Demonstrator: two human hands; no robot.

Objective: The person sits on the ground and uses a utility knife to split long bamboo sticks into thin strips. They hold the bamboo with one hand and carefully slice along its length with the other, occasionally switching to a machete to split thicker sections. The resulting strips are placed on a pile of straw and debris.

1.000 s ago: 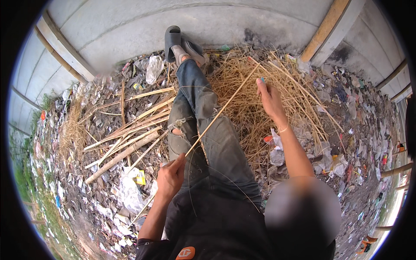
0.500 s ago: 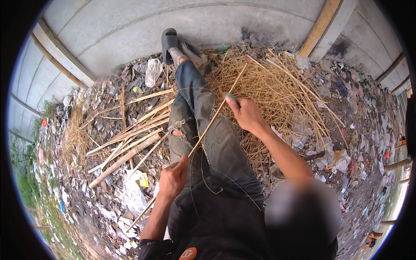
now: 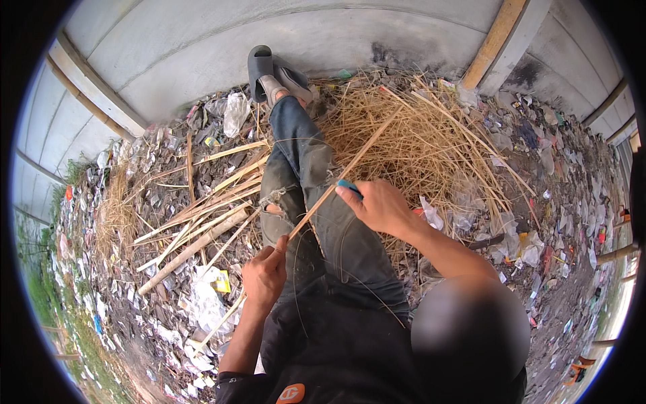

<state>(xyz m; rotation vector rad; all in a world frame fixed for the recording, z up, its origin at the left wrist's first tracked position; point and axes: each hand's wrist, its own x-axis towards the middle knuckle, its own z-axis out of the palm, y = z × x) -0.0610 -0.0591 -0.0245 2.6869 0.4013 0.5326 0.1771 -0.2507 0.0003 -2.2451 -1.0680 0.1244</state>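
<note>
A long, thin bamboo strip (image 3: 372, 140) runs slantwise over my crossed legs. My left hand (image 3: 264, 275) is closed around it above my lap, and its lower end sticks out past my left forearm. Farther up the strip, my right hand (image 3: 382, 206) is closed on a small teal object (image 3: 349, 188) pressed along the strip; only part of it shows, so whether it has a blade I cannot tell. Fine curled shavings (image 3: 344, 252) lie across my trousers.
Split bamboo strips (image 3: 222, 195) and a thicker round pole (image 3: 195, 250) lie left of my legs. A heap of straw-like shavings (image 3: 417, 145) spreads to the right. Litter covers the ground, and a grey panel wall (image 3: 282, 30) stands ahead, beyond my feet.
My right hand and the teal object have come down the strip, closer to my left hand. The strip's far end has shifted slightly right. My left hand has moved slightly left.
</note>
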